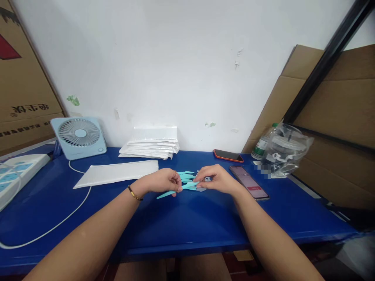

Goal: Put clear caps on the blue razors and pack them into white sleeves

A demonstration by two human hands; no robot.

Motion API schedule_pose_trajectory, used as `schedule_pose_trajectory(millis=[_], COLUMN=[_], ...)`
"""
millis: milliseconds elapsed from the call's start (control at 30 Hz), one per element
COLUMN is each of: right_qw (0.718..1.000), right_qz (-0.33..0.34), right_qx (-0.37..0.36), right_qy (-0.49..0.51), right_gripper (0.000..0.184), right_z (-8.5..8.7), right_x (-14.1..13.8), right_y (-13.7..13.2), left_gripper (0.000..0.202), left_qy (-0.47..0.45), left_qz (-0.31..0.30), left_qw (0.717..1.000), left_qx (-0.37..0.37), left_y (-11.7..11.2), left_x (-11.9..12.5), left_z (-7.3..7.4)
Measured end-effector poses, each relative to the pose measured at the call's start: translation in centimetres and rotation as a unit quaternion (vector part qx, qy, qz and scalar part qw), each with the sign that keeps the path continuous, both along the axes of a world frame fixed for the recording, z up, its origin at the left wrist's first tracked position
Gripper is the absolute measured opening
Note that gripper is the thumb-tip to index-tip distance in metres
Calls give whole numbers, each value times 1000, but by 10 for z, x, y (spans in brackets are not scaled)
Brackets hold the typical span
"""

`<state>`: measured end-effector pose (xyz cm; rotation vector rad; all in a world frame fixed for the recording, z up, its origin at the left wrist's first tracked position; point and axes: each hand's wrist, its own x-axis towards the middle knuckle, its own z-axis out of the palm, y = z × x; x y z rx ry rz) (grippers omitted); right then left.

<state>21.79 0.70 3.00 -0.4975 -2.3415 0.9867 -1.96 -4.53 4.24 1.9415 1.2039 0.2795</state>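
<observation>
Both my hands meet over the middle of the blue table [187, 222]. My left hand [164, 181], with a ring and a thin bracelet, is closed in a pinch on a long light-blue plastic stick [166, 193] that points down-left. My right hand [215, 179] is closed on the other end of that stick, fingers curled. Several more light-blue plastic sticks [186, 175] lie in a small pile on the table just behind and between the hands. A small grey piece [201, 190] lies under my right fingers.
A flat white padded envelope [117, 173] lies left of the hands, with a stack of more envelopes [150, 146] behind. A small blue fan [79, 137] and its white cable [58, 224] are at left. Two phones [249, 182] [228, 155], a clear bag [285, 150] and cardboard stand right.
</observation>
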Motion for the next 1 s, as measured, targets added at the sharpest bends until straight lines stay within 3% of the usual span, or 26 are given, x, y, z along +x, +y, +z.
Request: schedule_pose_trajectory(millis=[133, 267, 433, 633, 700, 833, 1000], right_qw=[998, 992, 994, 995, 992, 980, 971], right_qz=[-34, -90, -52, -44, -80, -156, -179], right_qx=[24, 28, 40, 65, 55, -1, -63], right_qy=[37, 87, 91, 62, 83, 123, 147], right_gripper=[19, 20, 30, 15, 16, 24, 30], right_z=[1, 3, 1, 5, 7, 5, -2], right_x=[3, 12, 5, 2, 10, 21, 16], right_y=[4, 10, 6, 1, 4, 13, 21], left_gripper=[26, 31, 32, 34, 35, 37, 50], left_qy=[-92, -138, -156, -182, -181, -169, -82], left_qz=[-5, 16, 16, 27, 33, 83, 130], left_qw=[993, 986, 979, 961, 966, 981, 983], left_qx=[-72, -91, -132, -207, -184, -40, 98], left_y=[4, 8, 6, 6, 7, 9, 8], left_x=[-4, -8, -9, -7, -8, -9, -7], left_z=[-4, -6, -3, -4, -3, -2, -1])
